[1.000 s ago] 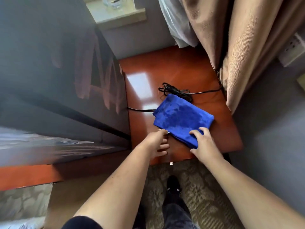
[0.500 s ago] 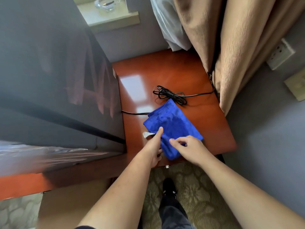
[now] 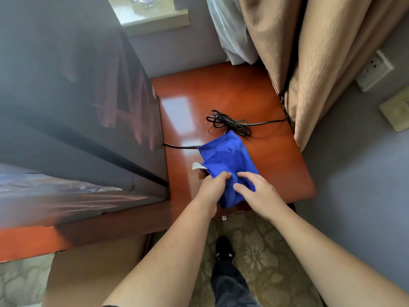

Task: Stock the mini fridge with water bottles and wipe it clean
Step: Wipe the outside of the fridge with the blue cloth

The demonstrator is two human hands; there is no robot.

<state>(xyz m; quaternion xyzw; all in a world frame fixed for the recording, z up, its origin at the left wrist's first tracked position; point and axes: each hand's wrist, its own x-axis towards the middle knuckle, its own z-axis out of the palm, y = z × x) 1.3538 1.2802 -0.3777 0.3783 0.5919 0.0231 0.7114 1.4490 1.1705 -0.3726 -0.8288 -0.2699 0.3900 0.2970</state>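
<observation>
Bright blue folded microfibre cloth (image 3: 228,158), on the glossy reddish-brown wooden tabletop (image 3: 274,156), near its front edge, with the near end bunched and lifted between both hands. Left hand (image 3: 211,189) at the cloth's near left edge, fingers curled round the fabric and gripping it, thumb on top. Right hand (image 3: 257,191) just beside, fingers bent down onto the same near end and pinching into the folds; exact closure of those fingers partly hidden by the cloth. Small white tag (image 3: 198,166) sticking out from the cloth's left side, flat against the wood. Thin black power cord (image 3: 230,122), bundled in a loose knot just behind the cloth's far corner, one run trailing right toward the drape, another run passing under the cloth's left corner toward the appliance. Dark grey glossy mini fridge (image 3: 84,120), standing on the left of the tabletop, well clear of the cloth, blurred reflections across its side. Beige ribbed curtain (image 3: 314,63) hanging at the right rear, over the table's far right corner; pale white sheer fabric (image 3: 230,34) beside it. White wall socket plate (image 3: 374,70) on the grey wall (image 3: 354,185) at far right. Patterned olive carpet (image 3: 254,247) below, with a dark shoe (image 3: 223,247) planted on it.
</observation>
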